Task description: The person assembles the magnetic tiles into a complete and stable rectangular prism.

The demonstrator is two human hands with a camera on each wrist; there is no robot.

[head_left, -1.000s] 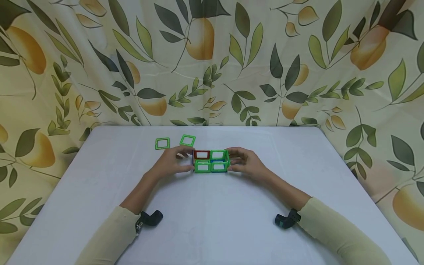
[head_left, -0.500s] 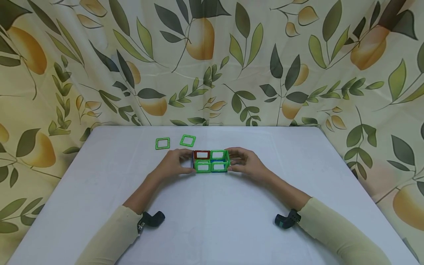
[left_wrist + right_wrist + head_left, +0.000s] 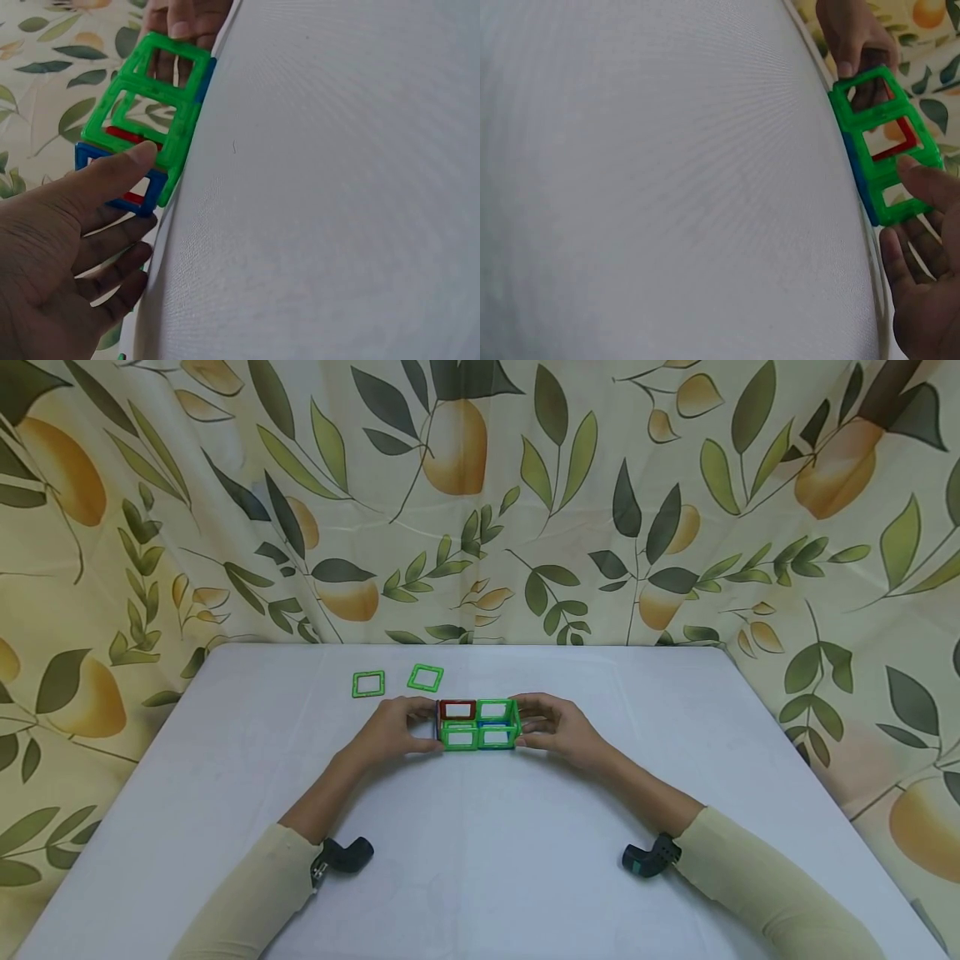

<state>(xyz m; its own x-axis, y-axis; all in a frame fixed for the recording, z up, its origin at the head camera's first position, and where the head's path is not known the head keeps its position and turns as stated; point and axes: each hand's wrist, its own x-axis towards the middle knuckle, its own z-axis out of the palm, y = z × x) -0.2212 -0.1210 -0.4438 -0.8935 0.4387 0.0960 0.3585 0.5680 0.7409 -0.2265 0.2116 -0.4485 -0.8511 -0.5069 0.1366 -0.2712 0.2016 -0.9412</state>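
Observation:
In the head view a small open box of magnetic tiles stands on the table between my two hands. Its front squares are green, a red tile and a green one form the back, and blue shows at the bottom. My left hand grips the left end, where the left wrist view shows a blue tile under the thumb. At the opposite end my right hand holds the green end tile, thumb on the front corner and fingers beside it. Some right fingertips are hidden behind the box.
Two loose green square tiles, one straight and one tilted, lie behind my left hand. A white cloth covers the table. Behind its far edge hangs a fruit-patterned curtain.
My left hand has shifted slightly right and its fingers have drawn in at the box's left end, thumb now at the front corner. The right hand and the box have stayed put.

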